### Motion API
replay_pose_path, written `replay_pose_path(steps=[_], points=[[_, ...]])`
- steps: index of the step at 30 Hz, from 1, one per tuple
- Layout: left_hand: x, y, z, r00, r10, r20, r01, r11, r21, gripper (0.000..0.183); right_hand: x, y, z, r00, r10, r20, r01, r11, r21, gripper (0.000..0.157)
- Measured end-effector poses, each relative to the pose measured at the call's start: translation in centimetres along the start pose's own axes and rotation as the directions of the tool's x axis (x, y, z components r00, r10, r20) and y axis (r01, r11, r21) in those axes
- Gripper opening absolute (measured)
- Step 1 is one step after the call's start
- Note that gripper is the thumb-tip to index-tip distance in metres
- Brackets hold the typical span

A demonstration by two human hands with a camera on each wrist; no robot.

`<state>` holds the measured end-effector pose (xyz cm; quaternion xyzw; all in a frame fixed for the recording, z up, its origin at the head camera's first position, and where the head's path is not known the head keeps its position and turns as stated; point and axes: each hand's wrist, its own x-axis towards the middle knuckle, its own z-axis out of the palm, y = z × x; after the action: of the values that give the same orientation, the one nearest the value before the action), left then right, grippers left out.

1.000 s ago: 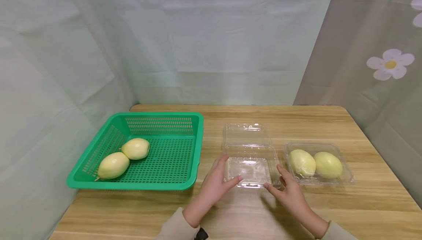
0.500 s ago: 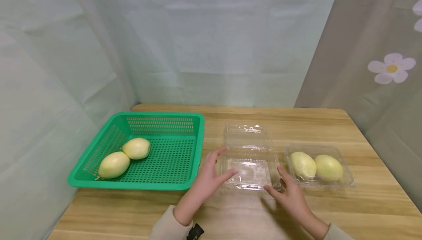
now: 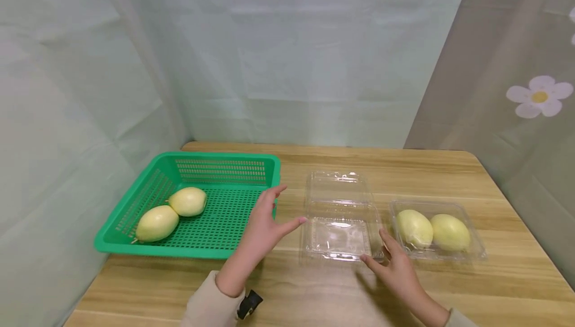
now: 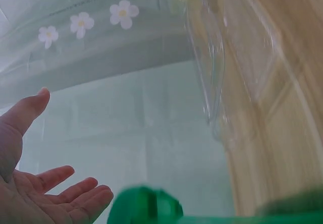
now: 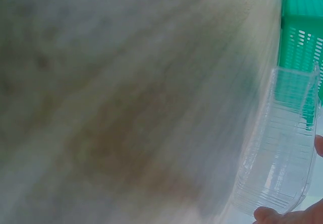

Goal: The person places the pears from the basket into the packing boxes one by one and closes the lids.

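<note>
A clear plastic clamshell box point(image 3: 341, 234) lies on the table with its lid point(image 3: 338, 187) folded back, away from me. My right hand point(image 3: 397, 269) holds its near right corner, thumb at the front and a finger at the side. The right wrist view shows that thumb point(image 5: 267, 215) against the box too. My left hand point(image 3: 265, 222) is in the air by the green basket's right edge, fingers spread, holding nothing; the left wrist view shows its palm point(image 4: 30, 199). Two pale yellow pears point(image 3: 157, 223) lie in the left part of the green plastic basket point(image 3: 179, 250).
To the right, a second clear box point(image 3: 476, 253) contains two pale yellow fruits point(image 3: 450, 232). Everything stands on a wooden table point(image 3: 323, 292). Pale cloth point(image 3: 305, 57) hangs behind and at both sides.
My left hand has left the box's left side and moved left toward the basket, its fingers spreading. The right hand stays at the box's corner.
</note>
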<state>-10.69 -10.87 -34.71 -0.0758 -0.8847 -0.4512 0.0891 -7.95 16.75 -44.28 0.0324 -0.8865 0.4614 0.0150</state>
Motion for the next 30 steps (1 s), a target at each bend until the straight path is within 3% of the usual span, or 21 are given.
replay_pose_path(steps=[10, 17, 30], points=[[0.5, -1.6, -3.0, 0.996, -0.045, -0.082, 0.05, 0.997, 0.066, 0.078, 0.0, 0.0, 0.1, 1.0, -0.014, -0.005, 0.014, 1.0, 0.009, 0.081], [1.3, -2.8, -5.0, 0.992, -0.089, -0.084, 0.096, 0.992, 0.082, 0.079, 0.0, 0.0, 0.0, 1.0, -0.026, -0.015, 0.026, 1.0, -0.009, 0.081], [2.7, -5.6, -9.4, 0.987, -0.113, -0.117, 0.138, 0.963, 0.233, 0.078, -0.1, 0.0, 0.0, 0.998, -0.058, -0.019, 0.057, 0.998, -0.021, 0.079]])
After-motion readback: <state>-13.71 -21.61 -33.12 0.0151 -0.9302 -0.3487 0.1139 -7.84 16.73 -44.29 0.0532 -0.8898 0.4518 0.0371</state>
